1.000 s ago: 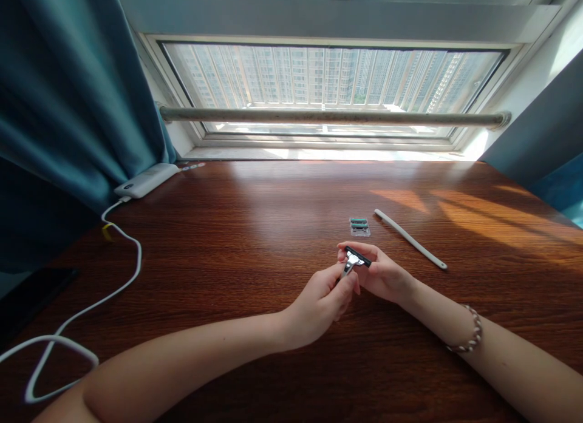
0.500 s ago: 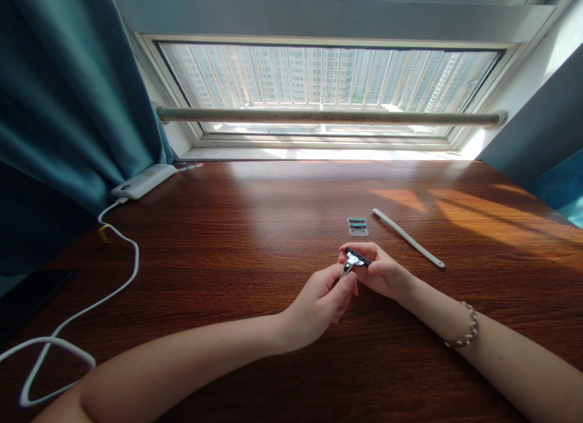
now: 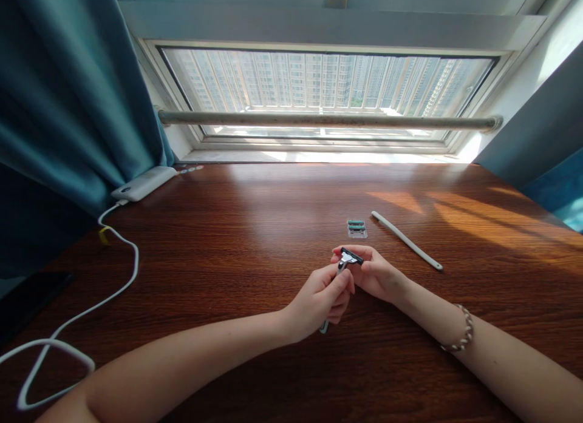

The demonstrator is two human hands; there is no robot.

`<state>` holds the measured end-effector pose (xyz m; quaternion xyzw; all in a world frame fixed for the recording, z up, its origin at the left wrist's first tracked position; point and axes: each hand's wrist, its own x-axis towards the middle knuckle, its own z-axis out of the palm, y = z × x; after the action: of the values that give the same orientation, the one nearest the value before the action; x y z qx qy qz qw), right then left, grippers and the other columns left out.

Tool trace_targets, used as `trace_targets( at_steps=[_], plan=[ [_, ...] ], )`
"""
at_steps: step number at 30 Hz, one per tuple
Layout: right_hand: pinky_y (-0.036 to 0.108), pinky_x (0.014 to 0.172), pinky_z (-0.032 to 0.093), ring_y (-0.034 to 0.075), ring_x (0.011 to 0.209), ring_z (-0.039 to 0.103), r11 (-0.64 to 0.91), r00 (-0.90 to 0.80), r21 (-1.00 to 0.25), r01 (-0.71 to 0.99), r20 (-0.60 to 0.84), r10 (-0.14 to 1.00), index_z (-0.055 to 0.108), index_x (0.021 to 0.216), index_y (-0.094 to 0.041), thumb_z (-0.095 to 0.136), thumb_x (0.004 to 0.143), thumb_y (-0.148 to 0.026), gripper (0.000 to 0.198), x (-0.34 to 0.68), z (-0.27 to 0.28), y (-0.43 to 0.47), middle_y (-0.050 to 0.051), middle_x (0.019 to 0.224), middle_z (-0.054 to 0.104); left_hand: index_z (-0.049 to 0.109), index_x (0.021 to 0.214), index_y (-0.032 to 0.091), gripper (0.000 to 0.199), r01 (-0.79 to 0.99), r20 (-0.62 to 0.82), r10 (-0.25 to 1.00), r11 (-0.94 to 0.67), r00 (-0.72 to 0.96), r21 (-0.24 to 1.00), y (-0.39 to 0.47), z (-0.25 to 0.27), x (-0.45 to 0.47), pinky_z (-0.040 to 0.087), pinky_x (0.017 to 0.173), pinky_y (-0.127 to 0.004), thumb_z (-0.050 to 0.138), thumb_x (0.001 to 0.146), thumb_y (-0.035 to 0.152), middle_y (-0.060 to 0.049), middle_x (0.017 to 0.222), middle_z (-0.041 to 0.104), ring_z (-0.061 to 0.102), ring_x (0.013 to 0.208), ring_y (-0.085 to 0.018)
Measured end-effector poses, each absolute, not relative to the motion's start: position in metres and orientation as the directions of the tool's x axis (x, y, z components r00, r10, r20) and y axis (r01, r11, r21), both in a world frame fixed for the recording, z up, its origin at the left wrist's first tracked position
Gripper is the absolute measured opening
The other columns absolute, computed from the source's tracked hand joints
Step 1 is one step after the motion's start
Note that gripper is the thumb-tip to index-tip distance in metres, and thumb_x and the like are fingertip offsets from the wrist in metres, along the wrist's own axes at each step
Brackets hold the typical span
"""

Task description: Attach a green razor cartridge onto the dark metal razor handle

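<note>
A silver razor (image 3: 347, 260) with a black head is held over the table, its head tilted down toward the right. My left hand (image 3: 321, 298) is closed around the handle, whose end pokes out below the fingers. Curled behind the razor's head is my right hand (image 3: 376, 276), its fingers by the left end and thumb by the right end. Its fingertips are partly covered by the head. Just beyond the hands lies a small clear plastic case (image 3: 357, 229) with green-striped blade cartridges in it.
A white stick-like pen (image 3: 407, 241) lies right of the case on the brown wooden table (image 3: 204, 241). At left are a white power bank (image 3: 144, 183) with a white cable (image 3: 135, 265) and a dark flat device (image 3: 34, 301). A metal bar (image 3: 319, 119) crosses the window.
Both hands and the razor have shifted slightly left. The razor has turned a little, and its handle end now shows below my left hand. The case and pen lie as before.
</note>
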<state>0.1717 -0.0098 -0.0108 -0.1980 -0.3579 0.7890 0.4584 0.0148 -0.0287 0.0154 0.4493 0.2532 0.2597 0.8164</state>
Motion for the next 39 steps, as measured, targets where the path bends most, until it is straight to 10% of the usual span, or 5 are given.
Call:
trace_targets(
  at_steps=[19, 32, 39],
  plan=[
    [0.027, 0.068, 0.045, 0.015, 0.073, 0.057, -0.165, -0.499, -0.906, -0.39, 0.058, 0.864, 0.065, 0.091, -0.011, 0.067, 0.065, -0.027, 0.03, 0.184, -0.006, 0.002, 0.007, 0.084, 0.063, 0.041, 0.079, 0.019, 0.023, -0.144, -0.239, 0.646, 0.482, 0.725, 0.864, -0.028, 0.023, 0.013, 0.015, 0.034, -0.013, 0.045, 0.081, 0.041, 0.01, 0.049, 0.027, 0.018, 0.038, -0.001],
    [0.035, 0.08, 0.042, 0.018, 0.081, 0.058, -0.163, -0.473, -0.879, -0.448, 0.079, 0.877, 0.065, 0.098, -0.018, 0.071, 0.061, -0.04, 0.043, 0.185, -0.013, 0.006, 0.007, 0.09, 0.065, 0.047, 0.083, 0.016, 0.023, -0.365, -0.138, 0.757, 0.456, 0.639, 0.812, -0.019, 0.016, 0.018, 0.039, 0.049, -0.02, 0.045, 0.082, 0.039, 0.001, 0.064, 0.05, 0.046, 0.051, -0.006],
    [0.03, 0.077, 0.043, 0.015, 0.078, 0.058, -0.137, -0.372, -0.878, -0.46, 0.051, 0.927, 0.065, 0.093, -0.017, 0.068, 0.063, -0.045, 0.041, 0.183, -0.015, 0.006, 0.006, 0.085, 0.065, 0.049, 0.092, 0.017, 0.028, -0.356, -0.146, 0.608, 0.623, 0.78, 0.696, -0.009, 0.01, 0.014, 0.015, 0.031, -0.013, 0.036, 0.086, 0.04, 0.007, 0.047, 0.034, 0.021, 0.034, -0.003]
  ],
)
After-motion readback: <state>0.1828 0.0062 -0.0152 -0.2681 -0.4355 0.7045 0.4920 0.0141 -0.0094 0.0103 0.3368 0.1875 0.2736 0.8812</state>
